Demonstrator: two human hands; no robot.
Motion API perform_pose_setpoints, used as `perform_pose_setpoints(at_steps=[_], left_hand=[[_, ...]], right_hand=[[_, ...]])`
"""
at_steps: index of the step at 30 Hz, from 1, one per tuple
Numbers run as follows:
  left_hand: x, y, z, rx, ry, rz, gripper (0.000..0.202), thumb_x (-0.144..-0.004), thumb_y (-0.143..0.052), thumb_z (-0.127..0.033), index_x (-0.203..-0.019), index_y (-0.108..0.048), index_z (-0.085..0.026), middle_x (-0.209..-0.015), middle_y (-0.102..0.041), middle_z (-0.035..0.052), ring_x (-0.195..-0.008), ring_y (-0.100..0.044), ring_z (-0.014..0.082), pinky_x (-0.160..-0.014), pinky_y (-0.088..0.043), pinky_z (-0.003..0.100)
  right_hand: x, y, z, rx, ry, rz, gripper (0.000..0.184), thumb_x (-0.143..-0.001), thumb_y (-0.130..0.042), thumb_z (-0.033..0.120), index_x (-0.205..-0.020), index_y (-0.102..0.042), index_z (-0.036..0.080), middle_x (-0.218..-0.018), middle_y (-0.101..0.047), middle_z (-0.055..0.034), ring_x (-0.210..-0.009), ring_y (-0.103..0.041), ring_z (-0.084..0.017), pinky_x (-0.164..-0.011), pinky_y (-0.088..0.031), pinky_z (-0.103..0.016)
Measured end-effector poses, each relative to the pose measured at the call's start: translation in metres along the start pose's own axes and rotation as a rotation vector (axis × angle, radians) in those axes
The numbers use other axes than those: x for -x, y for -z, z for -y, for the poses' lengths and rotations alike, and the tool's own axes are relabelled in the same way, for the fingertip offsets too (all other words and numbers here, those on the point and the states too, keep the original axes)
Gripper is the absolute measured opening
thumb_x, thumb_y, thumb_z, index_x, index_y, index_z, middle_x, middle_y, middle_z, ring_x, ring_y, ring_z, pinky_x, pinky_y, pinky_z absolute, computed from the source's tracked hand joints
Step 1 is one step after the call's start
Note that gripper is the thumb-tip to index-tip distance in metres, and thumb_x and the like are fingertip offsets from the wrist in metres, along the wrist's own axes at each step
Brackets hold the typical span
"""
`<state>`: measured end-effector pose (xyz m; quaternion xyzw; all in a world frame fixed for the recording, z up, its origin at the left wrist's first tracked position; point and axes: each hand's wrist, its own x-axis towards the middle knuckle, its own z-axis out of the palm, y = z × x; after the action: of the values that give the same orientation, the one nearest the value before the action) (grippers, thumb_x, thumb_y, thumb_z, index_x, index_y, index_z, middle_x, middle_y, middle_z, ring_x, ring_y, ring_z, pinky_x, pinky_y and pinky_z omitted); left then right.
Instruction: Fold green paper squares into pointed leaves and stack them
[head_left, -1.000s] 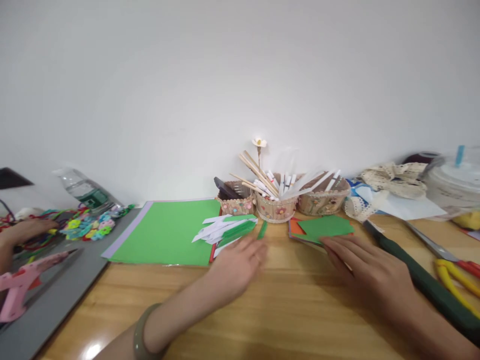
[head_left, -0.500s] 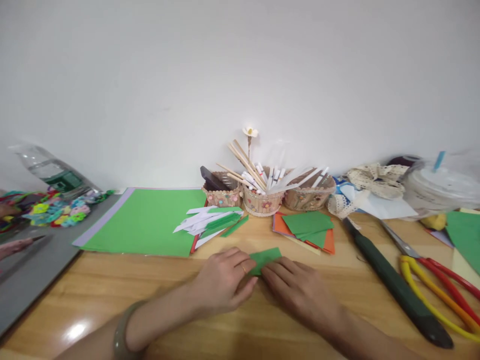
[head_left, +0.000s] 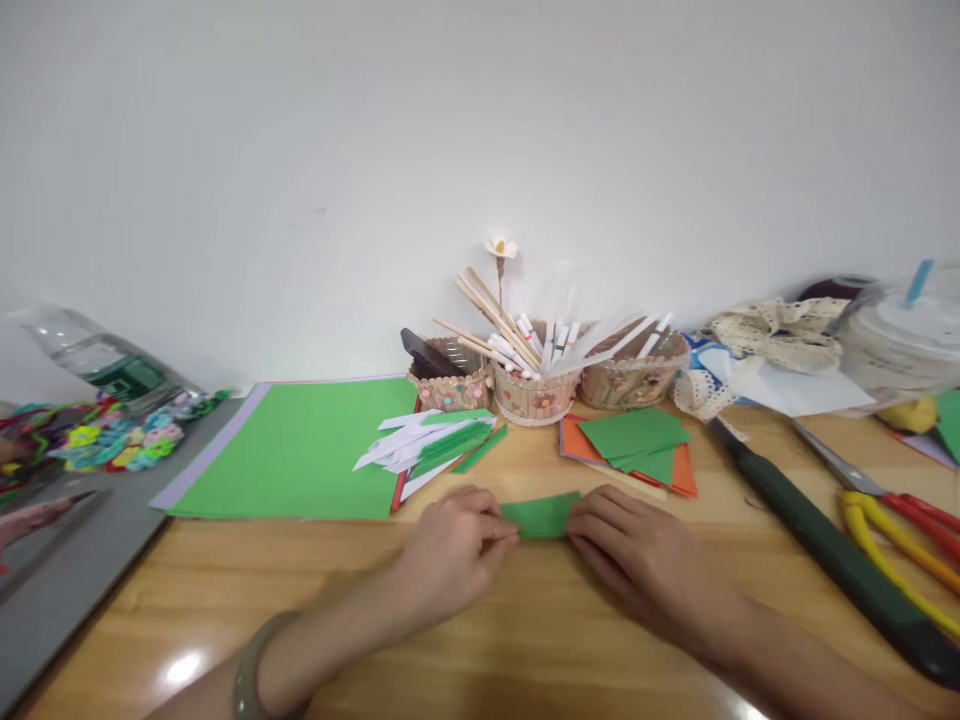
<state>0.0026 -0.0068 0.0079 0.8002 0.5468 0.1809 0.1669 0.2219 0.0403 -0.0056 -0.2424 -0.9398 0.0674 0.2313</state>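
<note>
A small rectangle of green paper lies between my hands, close to the wooden tabletop. My left hand is closed on its left end, thumb and fingertips pressed together. At the right end, my right hand has its fingers bent down onto the paper. Both fingertips partly cover the paper's short ends. Just beyond it are a pile of white and green paper strips on the left and a stack of green and orange paper pieces on the right.
A large green sheet lies at the left beside a grey board. Decorated baskets with sticks and pens stand by the wall. A dark-green-handled knife and scissors lie at the right, below lace ribbon.
My right hand has moved right, away from my left hand, so more of the green paper shows and it lies straighter. The view has shifted slightly.
</note>
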Motion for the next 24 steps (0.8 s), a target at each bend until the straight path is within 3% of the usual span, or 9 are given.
perform_pose_setpoints(at_steps=[3,8,14,20,24], left_hand=[[-0.005,0.0,0.003,0.092,0.111,0.054,0.016,-0.081,-0.06,-0.015,-0.075,-0.073,-0.021,-0.067,-0.066,0.0007,-0.068,-0.06,0.0156,-0.062,-0.042,0.024],[-0.009,-0.005,0.009,0.209,0.26,-0.016,0.011,-0.074,-0.063,-0.011,-0.072,-0.071,-0.018,-0.068,-0.068,0.0002,-0.063,-0.06,0.015,-0.06,-0.041,0.023],[0.002,-0.006,0.006,0.325,0.283,0.033,0.015,-0.078,-0.055,-0.016,-0.066,-0.063,-0.018,-0.059,-0.061,-0.0017,-0.054,-0.053,0.0122,-0.051,-0.035,0.021],[0.014,-0.009,-0.003,0.224,0.117,-0.011,0.016,-0.083,-0.046,-0.019,-0.071,-0.056,-0.018,-0.068,-0.06,0.0012,-0.061,-0.052,0.0139,-0.055,-0.035,0.023],[0.016,-0.01,-0.006,0.152,0.197,0.055,0.015,-0.084,-0.044,-0.018,-0.075,-0.057,-0.018,-0.066,-0.059,0.0004,-0.059,-0.052,0.0147,-0.054,-0.034,0.024]], right_hand=[[-0.002,-0.003,0.001,-0.017,-0.083,0.028,0.025,-0.092,-0.037,0.018,-0.081,-0.059,0.018,-0.074,-0.059,-0.0048,-0.07,-0.055,-0.017,-0.061,-0.045,-0.028],[-0.005,-0.011,-0.006,-0.121,-0.219,0.052,0.017,-0.092,-0.041,0.021,-0.09,-0.058,0.02,-0.081,-0.06,-0.0048,-0.075,-0.058,-0.017,-0.065,-0.047,-0.029],[-0.001,-0.008,-0.001,-0.167,-0.335,0.126,0.021,-0.093,-0.04,0.026,-0.078,-0.053,0.02,-0.074,-0.059,-0.0029,-0.066,-0.057,-0.016,-0.058,-0.045,-0.027],[0.007,-0.008,0.008,-0.009,-0.255,0.074,0.027,-0.094,-0.037,0.029,-0.073,-0.051,0.02,-0.066,-0.057,-0.0023,-0.058,-0.055,-0.015,-0.051,-0.042,-0.026],[0.007,-0.01,0.009,0.06,-0.208,0.066,0.03,-0.096,-0.033,0.028,-0.073,-0.051,0.02,-0.066,-0.056,-0.0027,-0.059,-0.055,-0.016,-0.051,-0.042,-0.026]])
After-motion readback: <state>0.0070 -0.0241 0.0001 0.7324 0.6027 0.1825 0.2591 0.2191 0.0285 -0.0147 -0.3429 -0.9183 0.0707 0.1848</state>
